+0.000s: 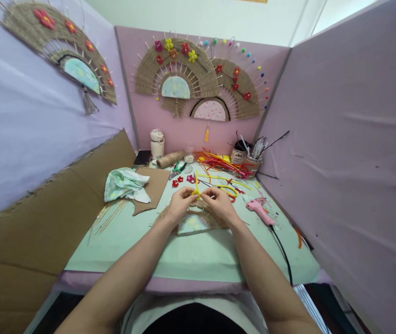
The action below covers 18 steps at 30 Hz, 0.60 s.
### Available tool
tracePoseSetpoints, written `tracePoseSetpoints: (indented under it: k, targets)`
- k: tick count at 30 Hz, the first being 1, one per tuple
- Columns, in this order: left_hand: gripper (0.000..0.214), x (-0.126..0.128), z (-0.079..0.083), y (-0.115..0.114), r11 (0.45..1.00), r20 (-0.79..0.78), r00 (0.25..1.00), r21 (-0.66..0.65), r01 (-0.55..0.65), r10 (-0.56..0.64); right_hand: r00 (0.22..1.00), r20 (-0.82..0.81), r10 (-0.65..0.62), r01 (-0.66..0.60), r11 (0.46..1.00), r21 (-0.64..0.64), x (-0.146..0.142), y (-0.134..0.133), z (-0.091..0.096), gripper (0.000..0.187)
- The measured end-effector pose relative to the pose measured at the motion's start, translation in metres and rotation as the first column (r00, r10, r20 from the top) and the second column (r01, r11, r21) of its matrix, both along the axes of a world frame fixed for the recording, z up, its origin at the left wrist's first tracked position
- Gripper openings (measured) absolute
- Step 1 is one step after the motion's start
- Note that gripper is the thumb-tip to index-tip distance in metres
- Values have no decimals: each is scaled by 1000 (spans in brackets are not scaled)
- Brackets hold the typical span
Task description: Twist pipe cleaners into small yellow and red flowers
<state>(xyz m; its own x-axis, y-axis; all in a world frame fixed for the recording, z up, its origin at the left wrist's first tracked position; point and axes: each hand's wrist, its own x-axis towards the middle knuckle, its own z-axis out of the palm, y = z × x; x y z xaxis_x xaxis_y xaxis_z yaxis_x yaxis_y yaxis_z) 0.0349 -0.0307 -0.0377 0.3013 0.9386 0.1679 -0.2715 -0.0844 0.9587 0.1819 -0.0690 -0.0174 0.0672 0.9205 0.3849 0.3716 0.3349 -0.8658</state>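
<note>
Both hands meet over the middle of the table, pinching a yellow pipe cleaner point(197, 180) that is bent into small loops, one end standing up. My left hand point(181, 204) grips it from the left with thumb and fingers together. From the other side, my right hand point(219, 203) pinches it by the loops. Beneath the hands lies a twine-woven fan point(194, 223) with a pale green floral half-circle at its base; the hands hide part of it. Just beyond are red flowers point(177, 181), a magenta flower point(191, 179) and scissors point(207, 183).
A pink glue gun point(261, 211) with a black cord lies at the right. Floral cloth point(126, 184) and cardboard point(153, 188) are at the left, near thin sticks point(113, 214). Farther back are green-handled pliers point(177, 170), a twine roll point(170, 159), coloured pipe cleaners point(223, 163) and a white bottle point(157, 144).
</note>
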Motion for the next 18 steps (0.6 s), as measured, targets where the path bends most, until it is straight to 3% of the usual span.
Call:
tracePoseSetpoints:
  k: [6, 10, 18]
  targets:
    - [35, 1, 6, -4, 990, 64, 997, -132, 49, -41, 988, -150, 33, -53, 990, -131, -3, -2, 2, 18]
    - [36, 2, 6, -4, 991, 83, 996, -130, 44, -33, 978, -209, 30, -73, 977, -202, -5, -4, 5, 17]
    - [35, 0, -1, -1, 996, -15, 1000, -84, 16, -17, 998, 65, 2, -3, 1000, 19, -2, 4, -7, 16]
